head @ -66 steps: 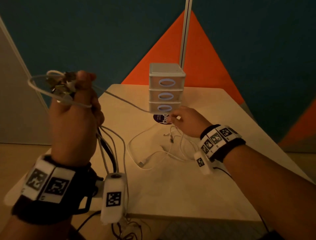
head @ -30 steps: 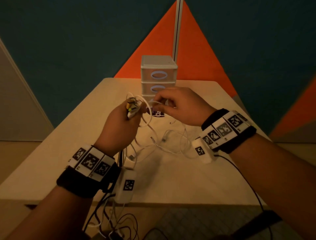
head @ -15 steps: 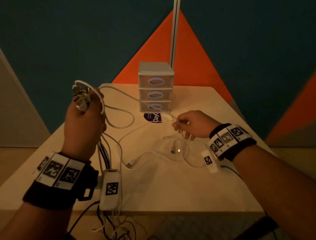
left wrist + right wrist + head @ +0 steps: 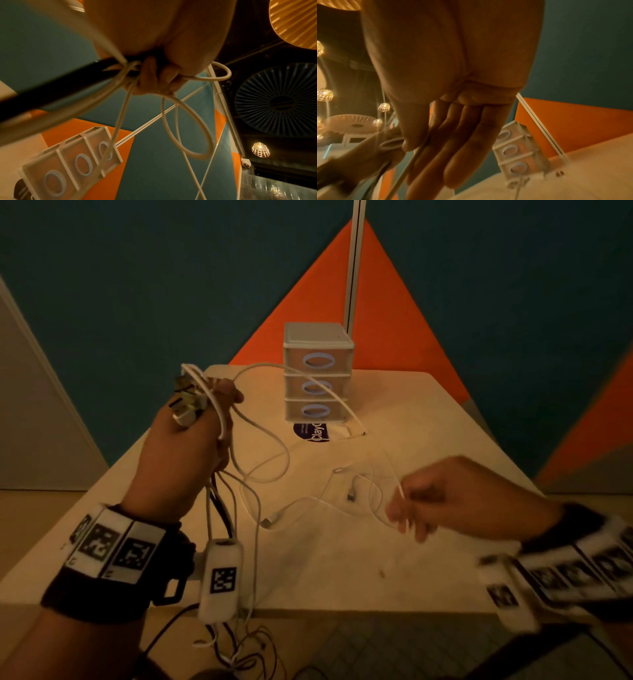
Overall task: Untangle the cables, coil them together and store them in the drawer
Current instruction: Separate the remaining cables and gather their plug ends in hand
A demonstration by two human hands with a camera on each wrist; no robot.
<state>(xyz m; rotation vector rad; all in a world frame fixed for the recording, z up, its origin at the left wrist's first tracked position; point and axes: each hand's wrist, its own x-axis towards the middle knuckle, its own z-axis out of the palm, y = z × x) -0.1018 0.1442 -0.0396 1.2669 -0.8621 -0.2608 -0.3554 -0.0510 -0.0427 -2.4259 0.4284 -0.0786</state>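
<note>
Right hand pulled back, pinching white cable; left hand fists plug bundle; drawer unit drawers closed.

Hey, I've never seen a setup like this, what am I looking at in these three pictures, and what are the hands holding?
No machine here: a person works bare-handed, wearing cameras. The wide picture comes from a head camera; the other two look along each wrist at the fingers. The left hand grips a bundle of cable ends, raised above the table. The right hand, blurred, pinches one white cable. More loose white cables lie tangled on the table. At the back stands a small three-drawer unit, drawers closed.
</note>
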